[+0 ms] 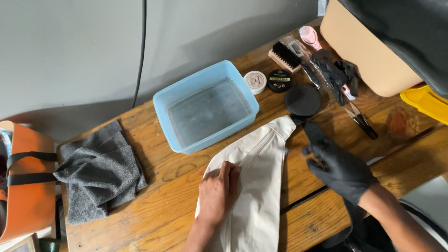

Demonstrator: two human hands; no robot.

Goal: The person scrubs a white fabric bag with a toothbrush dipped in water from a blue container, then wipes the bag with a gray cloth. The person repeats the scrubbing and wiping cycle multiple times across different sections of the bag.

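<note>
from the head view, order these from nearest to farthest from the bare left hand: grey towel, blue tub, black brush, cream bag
1. cream bag: directly under the left hand, touching it.
2. blue tub: just beyond the hand, up the table.
3. grey towel: off to the left, near the table's edge.
4. black brush: far back on the right.

Lower end of the cream pouch (254, 186) cut off by the bottom picture edge; a patch of it hidden under the bare left hand (218, 193). Fingertips of the gloved right hand (343, 169) curled, whatever sits in them too small and dark to tell. Orange bag (25, 186) off the table's (158, 186) left end cropped by the left picture edge. Tan case (368, 51) at the far right corner half covered by black cloth (401, 28). Tools inside the clear wrapper (308, 60) blurred. Yellow object (427, 100) cut by the right picture edge.
</note>
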